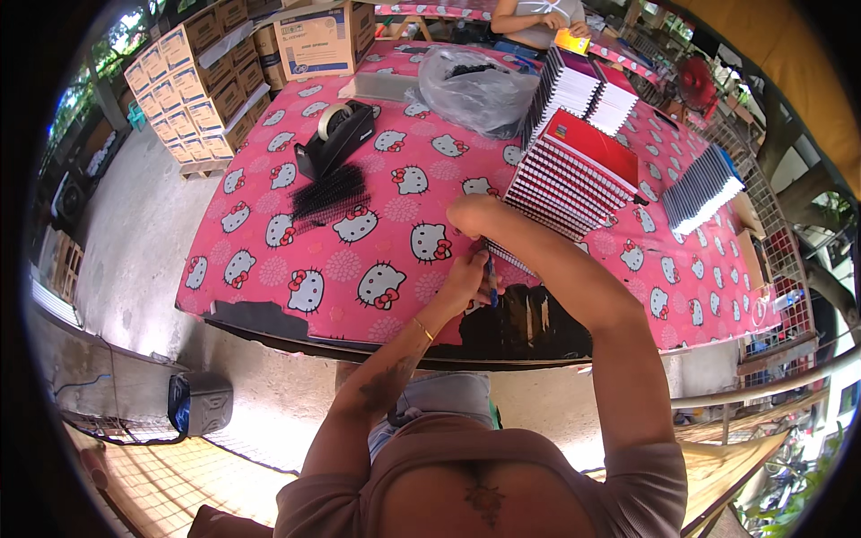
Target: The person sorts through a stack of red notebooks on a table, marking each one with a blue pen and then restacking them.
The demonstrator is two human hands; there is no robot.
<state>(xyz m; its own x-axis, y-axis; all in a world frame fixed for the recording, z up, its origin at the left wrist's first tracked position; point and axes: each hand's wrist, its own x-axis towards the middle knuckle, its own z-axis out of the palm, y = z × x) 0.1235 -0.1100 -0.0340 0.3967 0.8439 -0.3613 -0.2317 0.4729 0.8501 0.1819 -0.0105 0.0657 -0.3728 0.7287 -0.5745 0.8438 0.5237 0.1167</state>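
Note:
My left hand (466,273) is closed beside the near left corner of a notebook stack. A slim blue, pen-like tool (492,280) sticks out of it, its exact kind unclear. My right hand (473,215) curls in a fist shape just above the left one, against the stack's left side; its fingertips are hidden, so anything in them does not show. The tall stack of spiral-bound notebooks (592,148) has red covers, with the bound edges toward me. Left of my hands lies a pile of black binding coils (330,195), beside a black tape dispenser (336,142).
White-edged notebook stacks (567,94) and a clear plastic bag (471,90) stand farther back. Blue-covered notebooks (704,190) are at right. Cardboard boxes (314,43) rise at far left. Across the table, a person holds a yellow item (572,41). The pink tablecloth (350,269) is torn near the front edge.

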